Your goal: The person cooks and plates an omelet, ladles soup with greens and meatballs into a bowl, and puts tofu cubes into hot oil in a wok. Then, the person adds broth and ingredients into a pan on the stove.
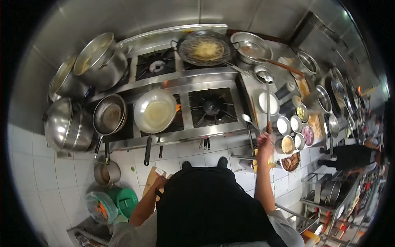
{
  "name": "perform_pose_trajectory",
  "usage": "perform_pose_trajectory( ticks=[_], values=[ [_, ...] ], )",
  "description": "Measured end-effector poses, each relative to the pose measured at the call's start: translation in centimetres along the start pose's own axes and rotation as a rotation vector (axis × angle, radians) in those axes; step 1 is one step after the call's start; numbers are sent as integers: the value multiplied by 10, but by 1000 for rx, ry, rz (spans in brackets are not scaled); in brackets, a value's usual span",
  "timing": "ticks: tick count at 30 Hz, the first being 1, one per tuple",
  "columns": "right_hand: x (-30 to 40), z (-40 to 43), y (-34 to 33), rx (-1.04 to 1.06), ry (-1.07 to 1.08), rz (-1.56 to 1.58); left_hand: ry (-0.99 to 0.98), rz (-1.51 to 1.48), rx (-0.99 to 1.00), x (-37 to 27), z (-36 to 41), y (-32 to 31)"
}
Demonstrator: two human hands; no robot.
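Note:
My right hand (264, 143) is closed around the wooden handle of a long metal ladle (268, 102). The ladle's bowl reaches over a small metal bowl (262, 72) on the side counter. My left hand (160, 182) hangs low beside my black apron, in front of a tan board (150, 177); whether it grips anything is unclear. Before me, a light-coloured frying pan (155, 111) with pale liquid stands on a front burner, flame showing at its right edge. Behind it to the right, a dark wok (202, 48) contains a yellowish food under a wire strainer or mesh (185, 55).
Large steel pots (98, 68) and a domed lid (58, 123) crowd the left. Two stacked pans (109, 114) sit beside them. Small containers of ingredients (288, 145) line the right counter. A green bin (127, 202) stands on the floor. Another person (348, 157) works far right.

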State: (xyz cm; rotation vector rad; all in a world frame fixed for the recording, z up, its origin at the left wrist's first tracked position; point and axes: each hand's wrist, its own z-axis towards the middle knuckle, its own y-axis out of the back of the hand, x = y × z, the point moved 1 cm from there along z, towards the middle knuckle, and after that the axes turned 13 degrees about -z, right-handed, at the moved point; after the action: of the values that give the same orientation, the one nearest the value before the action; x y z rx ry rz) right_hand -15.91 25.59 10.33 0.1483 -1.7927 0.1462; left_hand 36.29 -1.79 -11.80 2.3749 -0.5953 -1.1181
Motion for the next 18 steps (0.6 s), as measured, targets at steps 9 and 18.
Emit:
perform_pose_trajectory(
  ticks=[9, 18],
  values=[
    [57, -40, -237, 232, 795, -380, 263, -436, -151, 43, -48, -55],
    [69, -23, -91, -111, 577, -373, 156, -519, -145, 58, 2, -43]
  ],
)
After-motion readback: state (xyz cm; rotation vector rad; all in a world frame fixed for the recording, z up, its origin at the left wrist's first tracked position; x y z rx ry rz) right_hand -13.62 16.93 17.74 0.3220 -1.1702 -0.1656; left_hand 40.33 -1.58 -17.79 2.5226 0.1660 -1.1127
